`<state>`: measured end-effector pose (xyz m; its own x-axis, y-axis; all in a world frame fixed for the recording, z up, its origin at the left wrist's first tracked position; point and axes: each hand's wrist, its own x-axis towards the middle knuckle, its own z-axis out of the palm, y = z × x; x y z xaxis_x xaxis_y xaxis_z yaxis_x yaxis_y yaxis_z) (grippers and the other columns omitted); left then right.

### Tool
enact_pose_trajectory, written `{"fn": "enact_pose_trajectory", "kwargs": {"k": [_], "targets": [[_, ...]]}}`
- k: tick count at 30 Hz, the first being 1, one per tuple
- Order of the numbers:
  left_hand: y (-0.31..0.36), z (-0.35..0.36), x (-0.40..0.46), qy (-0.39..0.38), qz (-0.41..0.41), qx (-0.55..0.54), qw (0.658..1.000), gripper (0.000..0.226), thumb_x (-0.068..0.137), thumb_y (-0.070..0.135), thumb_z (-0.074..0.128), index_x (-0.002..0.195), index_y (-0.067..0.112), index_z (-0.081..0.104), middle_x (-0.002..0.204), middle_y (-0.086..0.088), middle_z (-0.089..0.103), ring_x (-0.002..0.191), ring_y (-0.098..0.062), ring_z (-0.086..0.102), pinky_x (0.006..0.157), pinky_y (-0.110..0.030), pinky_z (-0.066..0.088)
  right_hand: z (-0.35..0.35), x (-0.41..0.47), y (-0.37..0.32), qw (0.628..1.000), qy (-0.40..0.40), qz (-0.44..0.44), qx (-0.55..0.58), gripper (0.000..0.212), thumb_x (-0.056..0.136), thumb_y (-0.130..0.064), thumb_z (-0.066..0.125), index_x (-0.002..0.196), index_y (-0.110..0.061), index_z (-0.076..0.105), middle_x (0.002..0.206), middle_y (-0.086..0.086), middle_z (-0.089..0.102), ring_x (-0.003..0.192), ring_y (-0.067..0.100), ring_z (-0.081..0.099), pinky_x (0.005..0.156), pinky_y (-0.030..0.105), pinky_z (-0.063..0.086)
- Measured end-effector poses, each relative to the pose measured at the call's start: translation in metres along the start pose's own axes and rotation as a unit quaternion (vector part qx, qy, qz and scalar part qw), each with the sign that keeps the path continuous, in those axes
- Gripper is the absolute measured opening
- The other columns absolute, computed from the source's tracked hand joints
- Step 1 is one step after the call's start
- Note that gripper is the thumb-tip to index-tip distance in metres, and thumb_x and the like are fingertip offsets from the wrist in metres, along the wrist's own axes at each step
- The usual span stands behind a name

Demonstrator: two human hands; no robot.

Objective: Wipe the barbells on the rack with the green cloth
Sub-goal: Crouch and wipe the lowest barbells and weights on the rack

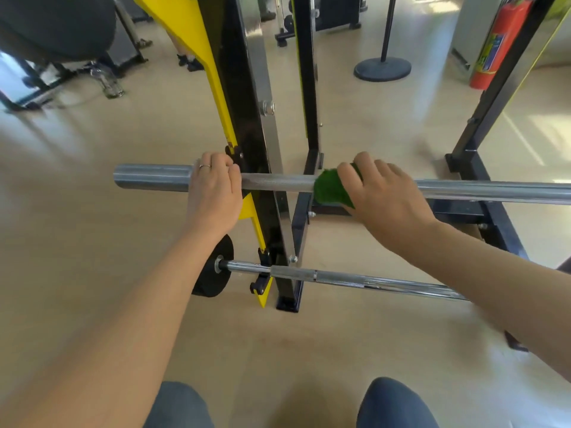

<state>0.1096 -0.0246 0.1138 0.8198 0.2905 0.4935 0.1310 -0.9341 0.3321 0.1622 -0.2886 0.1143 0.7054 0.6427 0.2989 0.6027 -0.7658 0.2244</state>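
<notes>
A: Left end first. Upper barbell (278,182) lies across the rack (247,125), thick sleeve sticking out past the left hand (213,193). That hand's fingers (216,163) are curled over the top of the bar and pressed together, right where sleeve meets shaft, just beside the upright. Ring on one finger

B: Steadying it, by my reading. A steel bar that long looks heavy and rigid; it won't flex, but it may roll in its hooks, so a clamp at the collar makes sense. Next?

A: Bare knurled shaft between the two hands. Then the green cloth (330,188), bunched around the bar, showing on the thumb side of the right hand (383,193). Right fingers (380,168) wrap over the cloth and bar, closed on both. Beyond the knuckles the shaft runs smooth and shiny off the frame edge

B: Cloth is soft and light, will bunch and slip if held loosely. Knurling probably drags on it; the smooth chrome should let it glide. Best hold: cloth wrapped full round, palm pressing down

A: Below both wrists, a thinner lower barbell (355,278) on the same rack, black plate (213,267) on its left end. Nothing touching it

B: Judged not yet reached
</notes>
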Motion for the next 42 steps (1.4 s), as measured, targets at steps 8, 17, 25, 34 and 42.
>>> {"fn": "enact_pose_trajectory", "kwargs": {"k": [8,17,25,34,42], "targets": [[0.003,0.003,0.002,0.009,-0.023,0.015,1.000,0.020,0.104,0.020,0.040,0.107,0.006,0.054,0.106,-0.009,0.054,0.097,-0.024,0.052,0.086,-0.042,0.050,-0.011,0.057,-0.081,0.997,0.023,-0.013,0.075,0.067,0.079,-0.039,0.079,0.131,-0.015,0.044,0.124,0.011,0.053,0.102,0.028,0.060,0.081,0.036,0.051],[0.004,-0.001,0.004,-0.019,0.006,0.081,0.997,0.028,0.102,0.026,0.038,0.109,0.004,0.052,0.105,-0.012,0.054,0.097,-0.027,0.054,0.088,-0.043,0.050,-0.002,0.027,-0.028,0.988,0.018,-0.043,0.148,0.073,0.075,-0.021,0.083,0.130,-0.022,0.035,0.123,0.009,0.051,0.098,0.024,0.061,0.081,0.039,0.056],[0.073,0.001,0.011,0.065,-0.041,0.044,0.996,0.022,0.096,0.033,0.045,0.111,0.018,0.041,0.121,-0.009,0.042,0.109,-0.024,0.040,0.094,-0.039,0.036,-0.007,-0.043,0.045,0.995,0.011,0.063,0.074,0.057,0.078,-0.031,0.076,0.122,-0.011,0.047,0.116,0.014,0.052,0.099,0.032,0.053,0.095,0.047,0.046],[0.056,0.025,0.010,0.057,-0.022,-0.155,0.986,0.015,0.102,0.025,0.034,0.097,0.017,0.045,0.094,0.001,0.047,0.085,-0.014,0.042,0.075,-0.031,0.039,-0.017,0.029,-0.050,0.991,0.022,-0.001,0.130,0.046,0.100,-0.052,0.024,0.115,-0.017,0.050,0.112,0.009,0.053,0.098,0.027,0.051,0.090,0.043,0.044],[0.048,0.030,0.009,-0.013,0.052,-0.114,0.992,0.025,0.106,0.030,0.032,0.101,0.013,0.051,0.090,-0.001,0.054,0.080,-0.016,0.046,0.067,-0.030,0.036,-0.004,0.050,-0.026,0.990,0.022,-0.103,0.098,0.045,0.096,-0.050,0.055,0.127,-0.019,0.044,0.113,0.006,0.056,0.086,0.020,0.060,0.061,0.028,0.044]]}}
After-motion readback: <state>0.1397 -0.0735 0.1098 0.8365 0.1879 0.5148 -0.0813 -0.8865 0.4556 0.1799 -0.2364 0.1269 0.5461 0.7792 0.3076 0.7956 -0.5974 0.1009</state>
